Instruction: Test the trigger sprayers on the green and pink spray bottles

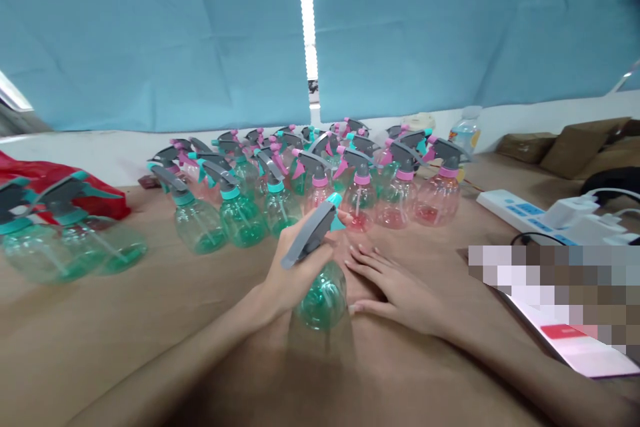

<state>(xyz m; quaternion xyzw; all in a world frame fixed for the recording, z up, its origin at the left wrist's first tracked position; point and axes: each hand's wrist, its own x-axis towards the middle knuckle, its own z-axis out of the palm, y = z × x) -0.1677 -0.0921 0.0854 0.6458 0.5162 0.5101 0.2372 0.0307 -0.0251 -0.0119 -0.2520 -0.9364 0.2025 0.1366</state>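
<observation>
My left hand (295,260) is wrapped round the neck of a clear green spray bottle (323,300) with a grey and teal trigger head. The bottle is in front of me at the middle of the table, its nozzle pointing away. Flat on the brown surface just right of it rests my right hand (395,283), fingers stretched out and holding nothing. Beyond both hands stand rows of similar spray bottles, among them a green one (243,219) with a teal collar and a pink one (437,197) with a pink collar.
At the left are two more green spray bottles (117,247) by a red plastic bag (100,197). A white power strip (515,210) with plugs lies at the right, near a partly blurred-out phone-like device (575,347). Cardboard pieces (575,147) and a clear drink bottle (466,130) stand behind.
</observation>
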